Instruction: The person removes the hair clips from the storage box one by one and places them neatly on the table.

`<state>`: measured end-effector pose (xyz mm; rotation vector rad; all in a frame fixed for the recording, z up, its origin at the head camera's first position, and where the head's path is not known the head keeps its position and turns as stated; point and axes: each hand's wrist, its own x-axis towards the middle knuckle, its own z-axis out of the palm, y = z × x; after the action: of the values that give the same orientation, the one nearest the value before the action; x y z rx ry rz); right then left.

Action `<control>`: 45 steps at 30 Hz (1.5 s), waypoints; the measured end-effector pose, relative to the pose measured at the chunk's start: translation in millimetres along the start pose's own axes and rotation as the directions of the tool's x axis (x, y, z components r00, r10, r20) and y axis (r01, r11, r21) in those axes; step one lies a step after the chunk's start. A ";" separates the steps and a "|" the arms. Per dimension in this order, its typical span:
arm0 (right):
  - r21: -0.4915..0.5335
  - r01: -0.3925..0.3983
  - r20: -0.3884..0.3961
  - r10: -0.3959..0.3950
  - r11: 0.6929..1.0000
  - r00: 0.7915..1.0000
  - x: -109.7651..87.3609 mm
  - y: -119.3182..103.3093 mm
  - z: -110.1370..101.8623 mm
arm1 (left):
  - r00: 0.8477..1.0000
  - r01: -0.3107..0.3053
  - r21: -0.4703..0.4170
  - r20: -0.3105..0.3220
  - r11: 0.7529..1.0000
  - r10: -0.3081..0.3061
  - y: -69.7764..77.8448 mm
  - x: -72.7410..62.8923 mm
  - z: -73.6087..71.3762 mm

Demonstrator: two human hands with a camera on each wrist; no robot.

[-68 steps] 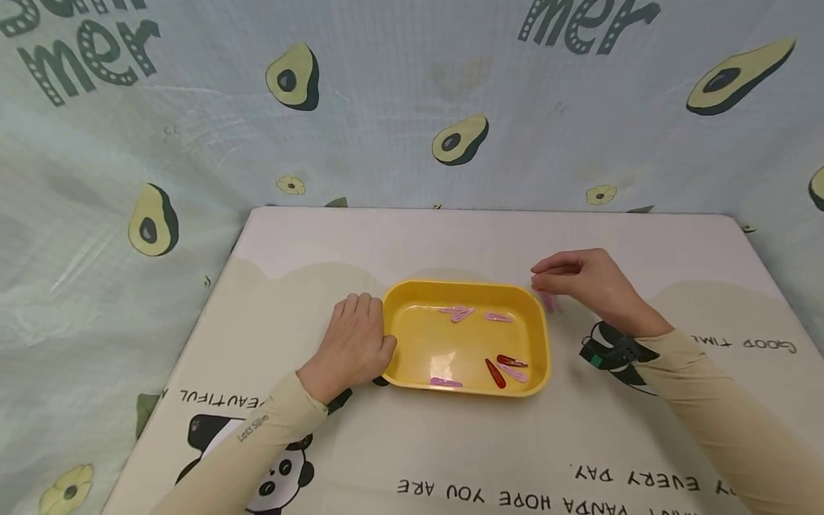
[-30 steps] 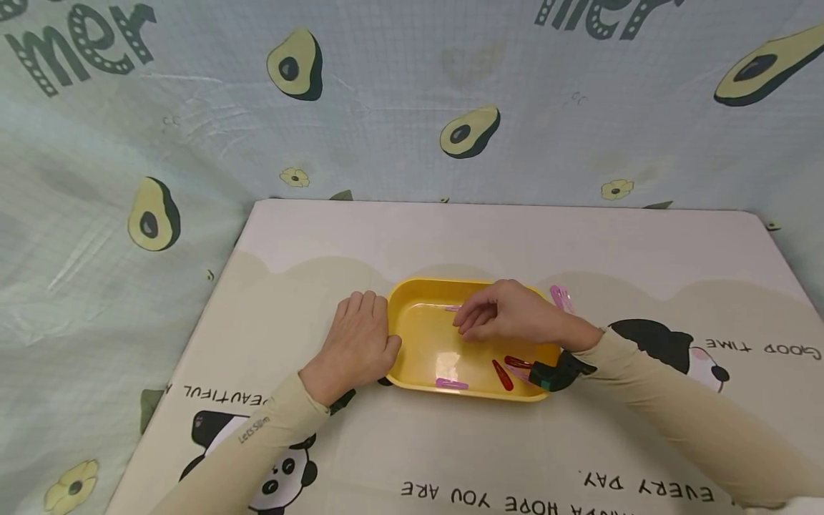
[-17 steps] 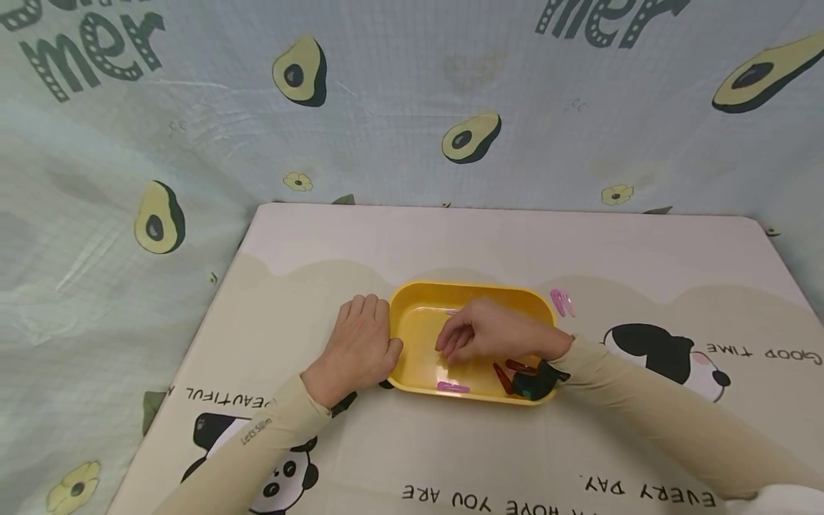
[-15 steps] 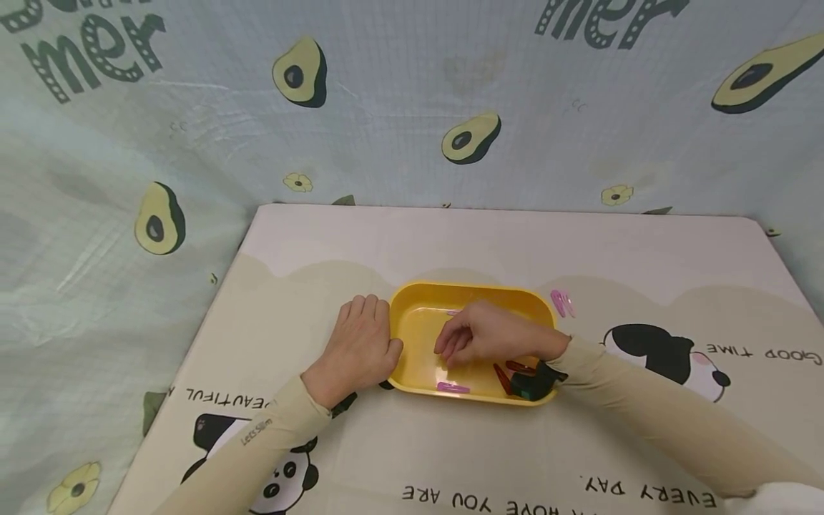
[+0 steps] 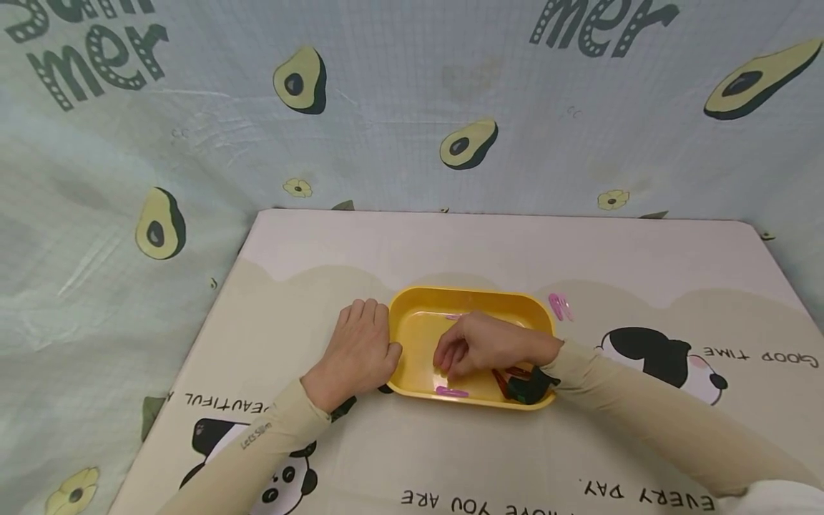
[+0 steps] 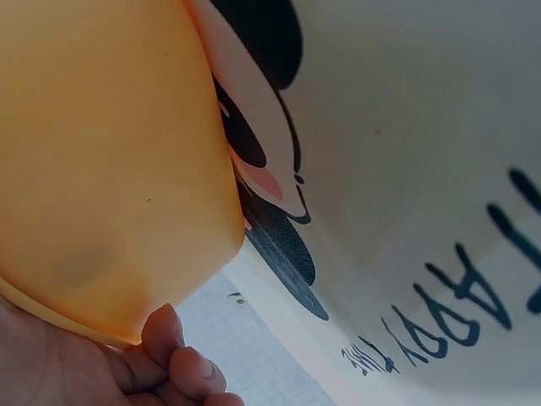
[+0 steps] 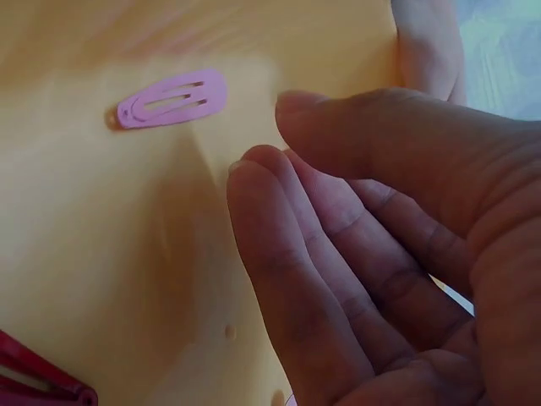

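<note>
My left hand grips the left end of a yellow tray; in the left wrist view its fingers curl at the rim. Over the tray's middle is my right hand, thumb and fingers apart with nothing between them. Just beyond its fingertips a pink hair clip lies flat on the tray floor, near the front wall in the head view. A red hair clip lies to the right, partly covered by the wrist camera. Another pink clip peeks out behind my right hand.
Pink hair clips lie on the table beyond the tray's right end. A panda-print cloth covers the table, and an avocado-print curtain hangs behind and to the left.
My right hand has gone from the pink clips right of the tray to inside the tray, then slightly forward towards the front pink clip. My left hand has stayed on the tray's end.
</note>
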<state>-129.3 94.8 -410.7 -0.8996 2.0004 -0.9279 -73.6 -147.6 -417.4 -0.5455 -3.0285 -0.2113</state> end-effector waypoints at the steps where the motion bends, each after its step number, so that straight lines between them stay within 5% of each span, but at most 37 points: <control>1: -0.004 -0.002 0.003 0.002 1.000 1.000 0.1 0.3 0.5 | 1.000 -0.001 0.000 -0.001 1.000 0.001 0.2 0.0 0.1; 11: -0.113 0.093 0.059 -0.086 0.989 0.995 3.0 5.6 7.6 | 1.000 -0.004 0.002 -0.014 1.000 0.004 0.6 -0.2 0.4; 20: -0.196 0.101 0.072 -0.088 0.975 0.994 4.4 7.5 13.2 | 1.000 -0.005 -0.009 -0.029 1.000 0.004 1.0 -1.2 0.6; 45: -0.295 0.212 0.121 -0.183 0.932 0.976 6.1 9.0 11.8 | 0.999 -0.014 -0.003 -0.052 1.000 0.014 0.0 -1.7 2.4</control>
<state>-124.9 90.7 -425.5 -1.3133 2.0339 -0.6752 -72.0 -147.8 -419.9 -0.5525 -2.9734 -0.2256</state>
